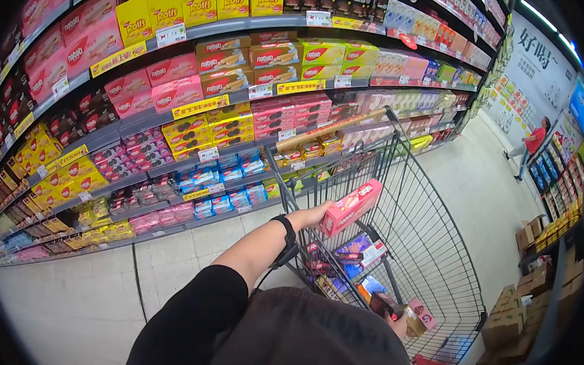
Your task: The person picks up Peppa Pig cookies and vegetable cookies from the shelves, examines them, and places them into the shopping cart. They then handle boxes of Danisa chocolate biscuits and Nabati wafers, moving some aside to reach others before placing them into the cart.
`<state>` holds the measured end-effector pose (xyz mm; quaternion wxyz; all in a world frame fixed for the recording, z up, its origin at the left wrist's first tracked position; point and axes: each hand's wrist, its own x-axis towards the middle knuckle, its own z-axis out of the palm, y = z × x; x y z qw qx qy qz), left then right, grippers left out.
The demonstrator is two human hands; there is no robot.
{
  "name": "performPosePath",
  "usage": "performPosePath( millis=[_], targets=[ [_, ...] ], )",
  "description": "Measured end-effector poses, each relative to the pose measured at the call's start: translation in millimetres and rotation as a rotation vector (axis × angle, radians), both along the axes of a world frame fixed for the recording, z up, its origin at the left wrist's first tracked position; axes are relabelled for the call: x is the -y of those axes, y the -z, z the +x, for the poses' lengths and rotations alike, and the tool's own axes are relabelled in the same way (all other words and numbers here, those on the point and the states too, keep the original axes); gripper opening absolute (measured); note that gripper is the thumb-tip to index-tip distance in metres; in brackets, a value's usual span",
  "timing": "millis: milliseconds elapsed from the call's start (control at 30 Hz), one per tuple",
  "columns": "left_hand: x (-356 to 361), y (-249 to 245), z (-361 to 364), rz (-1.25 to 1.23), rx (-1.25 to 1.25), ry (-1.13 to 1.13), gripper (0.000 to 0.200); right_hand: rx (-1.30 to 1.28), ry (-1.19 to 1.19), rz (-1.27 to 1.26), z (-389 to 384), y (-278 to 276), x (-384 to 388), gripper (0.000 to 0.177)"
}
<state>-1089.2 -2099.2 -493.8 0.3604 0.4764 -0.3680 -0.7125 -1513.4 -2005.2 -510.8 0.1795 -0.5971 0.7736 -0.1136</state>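
Observation:
A pink nabati box (352, 208) is gripped in my left hand (315, 215), over the near side of a black wire shopping cart (435, 245). My right hand (398, 325) is low inside the cart, partly hidden by my body, with its fingers at a dark package (387, 306) and a pink and gold box (420, 317) right beside it. Whether it holds either one cannot be made out. Below the pink box, a purple package (361, 247) and several other packets lie in the cart's basket.
Long shelves (248, 24) of boxed snacks run along the left and front. A person in a red top (535, 140) stands far off at the right, near another display. Cardboard boxes (506, 316) are stacked right of the cart. Pale floor tiles (91, 297) lie at the left.

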Motion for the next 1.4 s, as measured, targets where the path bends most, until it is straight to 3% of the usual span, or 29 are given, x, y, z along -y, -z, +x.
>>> performPosePath(
  millis=[100,300,367,433,500,567,667,700,767,833,867,967,1067,1233,1267,1400],
  targets=[
    [-9.6,-45.3,-11.5,0.047,-0.02,-0.045,0.072,-0.002,-0.02,0.039,-6.9,-10.7,14.9,0.051],
    [-45.0,-112.9,-3.3,-0.112,-0.449,-0.125,0.073,0.015,-0.042,0.05,-19.5,-10.8,58.1,0.049],
    [-60.6,-115.4,-2.9,-0.185,-0.655,-0.13,0.078,0.037,-0.055,0.035,-28.8,9.9,77.0,0.049],
    [-86.0,-152.5,-10.0,-0.292,-0.683,-0.301,0.08,0.096,-0.073,-0.017,-25.5,11.4,94.2,0.049],
    [-102.5,-142.0,-2.3,-0.335,-0.764,-0.309,0.078,0.185,-0.09,-0.098,-32.3,21.0,105.9,0.049],
    [-121.8,-141.5,4.1,-0.361,-0.74,-0.458,0.076,0.162,-0.042,-0.166,-37.3,11.2,109.3,0.05],
    [-142.9,-140.4,22.7,-0.289,-0.682,-0.549,0.081,0.421,-0.127,-0.475,-32.5,21.2,142.4,0.05],
    [-151.1,-122.5,38.8,-0.216,-0.789,-0.448,0.082,0.367,-0.117,-0.484,-26.8,10.5,152.2,0.052],
    [-167.3,-120.9,47.8,-0.252,-0.767,-0.379,0.075,0.431,-0.1,-0.531,-5.3,-20.4,167.7,0.049],
    [-182.4,-125.1,50.9,-0.24,-0.678,-0.423,0.076,0.657,-0.219,-0.65,25.1,-47.3,186.6,0.039],
    [-189.5,-119.9,53.1,-0.248,-0.593,-0.508,0.077,0.896,-0.258,-0.639,39.0,-50.2,195.1,0.034],
    [-211.9,-115.2,62.5,-0.227,-0.594,-0.559,0.078,1.48,-0.365,-0.214,100.1,-114.3,193.3,0.027],
    [-228.4,-135.1,56.7,-0.208,-0.489,-0.722,0.077,1.696,-0.569,0.27,151.5,-119.4,223.5,0.028],
    [-283.2,-115.9,79.2,-0.162,-0.432,-0.899,0.07,1.713,-0.809,0.538,231.0,-139.6,207.6,0.024],
    [-294.8,-118.0,81.2,-0.196,-0.467,-0.801,0.069,1.703,-0.83,0.556,241.6,-139.0,204.2,0.024],
    [-334.2,-121.6,90.6,-0.164,-0.513,-0.83,0.071,1.678,-0.974,0.653,284.0,-141.4,179.4,0.028]
  ],
)
